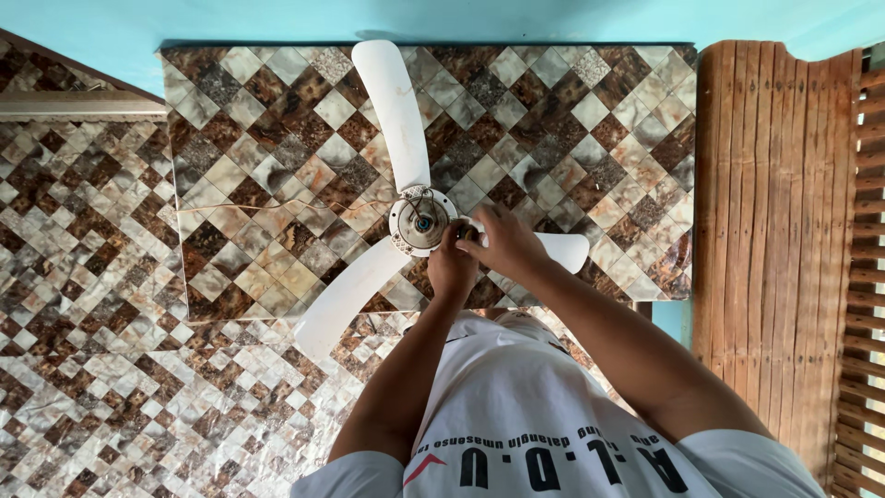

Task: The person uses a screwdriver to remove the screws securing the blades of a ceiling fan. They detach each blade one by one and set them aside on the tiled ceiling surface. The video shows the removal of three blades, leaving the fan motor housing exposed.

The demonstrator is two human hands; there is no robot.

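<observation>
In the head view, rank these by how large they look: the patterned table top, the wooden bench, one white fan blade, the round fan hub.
1. Patterned table top, largest.
2. Wooden bench, though cut off by the frame edge.
3. White fan blade.
4. Round fan hub, smallest, with both hands at its right edge.

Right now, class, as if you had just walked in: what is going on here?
A person leans over a table covered in a diamond-patterned sheet. On it lies a white fan with three blades. Both hands are at its round metal hub: the left hand and right hand meet at the hub's right edge, over the base of one blade. What the fingers grip is hidden. A wooden bench stands to the right.
</observation>
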